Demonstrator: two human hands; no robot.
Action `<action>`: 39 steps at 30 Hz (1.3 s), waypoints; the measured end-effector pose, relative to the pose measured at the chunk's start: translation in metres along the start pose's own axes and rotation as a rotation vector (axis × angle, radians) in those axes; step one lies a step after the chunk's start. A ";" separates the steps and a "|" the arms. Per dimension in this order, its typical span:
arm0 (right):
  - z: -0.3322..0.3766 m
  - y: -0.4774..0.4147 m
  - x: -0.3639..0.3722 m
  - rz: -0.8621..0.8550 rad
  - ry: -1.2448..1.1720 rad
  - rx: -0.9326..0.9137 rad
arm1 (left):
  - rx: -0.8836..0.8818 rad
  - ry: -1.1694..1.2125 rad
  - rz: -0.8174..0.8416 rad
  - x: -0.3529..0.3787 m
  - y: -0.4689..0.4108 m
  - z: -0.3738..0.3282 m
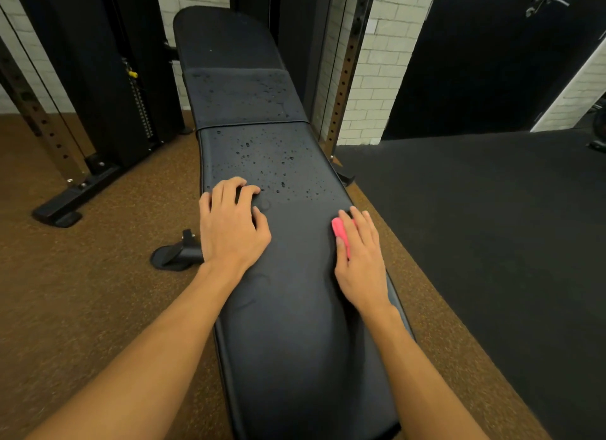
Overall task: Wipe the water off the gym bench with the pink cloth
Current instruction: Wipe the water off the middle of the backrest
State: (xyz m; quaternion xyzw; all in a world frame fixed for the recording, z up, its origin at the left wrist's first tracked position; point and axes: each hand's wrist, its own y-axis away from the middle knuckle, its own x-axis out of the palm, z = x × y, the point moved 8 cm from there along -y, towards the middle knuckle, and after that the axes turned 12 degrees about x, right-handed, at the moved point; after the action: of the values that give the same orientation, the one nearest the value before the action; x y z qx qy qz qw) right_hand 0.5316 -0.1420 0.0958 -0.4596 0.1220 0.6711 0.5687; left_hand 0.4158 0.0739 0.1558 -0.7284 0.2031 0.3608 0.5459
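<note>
One gym bench (295, 341): left hand (231, 229) empty, right hand (362, 259) flat on one pink cloth (339, 229).

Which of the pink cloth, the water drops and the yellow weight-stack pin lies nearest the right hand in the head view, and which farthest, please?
1. pink cloth: under the right hand, touching it.
2. water drops: ahead, to its left, on the bench.
3. yellow pin: far left, on the weight stack.

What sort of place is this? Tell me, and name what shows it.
Probably a gym: a padded black bench beaded with water, a pin-loaded weight stack, and a drilled rack upright.
</note>
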 end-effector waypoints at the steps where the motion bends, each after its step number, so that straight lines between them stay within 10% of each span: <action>1: -0.002 -0.008 0.001 -0.013 -0.007 0.036 | 0.004 -0.005 0.012 0.003 -0.003 0.000; 7: 0.009 -0.074 0.010 -0.006 -0.059 0.157 | -0.008 -0.018 0.044 0.012 -0.007 -0.004; 14: 0.034 -0.030 0.012 0.045 0.046 -0.240 | -0.021 -0.041 0.056 0.012 -0.007 -0.003; 20: 0.023 -0.075 0.016 -0.045 -0.026 0.067 | -0.025 -0.055 0.060 0.011 -0.008 -0.004; 27: 0.049 -0.043 0.023 0.087 0.028 -0.281 | -0.028 -0.055 0.047 0.009 -0.009 -0.004; 33: 0.033 -0.084 0.017 -0.003 -0.055 0.017 | -0.027 -0.066 0.058 0.009 -0.009 -0.005; 39: 0.057 -0.044 0.021 0.091 -0.014 -0.253 | -0.029 -0.059 0.046 0.009 -0.008 -0.005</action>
State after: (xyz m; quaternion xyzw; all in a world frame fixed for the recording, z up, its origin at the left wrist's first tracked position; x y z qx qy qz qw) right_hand 0.5443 -0.0750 0.1266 -0.5169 0.0533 0.7093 0.4763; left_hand 0.4288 0.0728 0.1555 -0.7204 0.1981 0.3975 0.5327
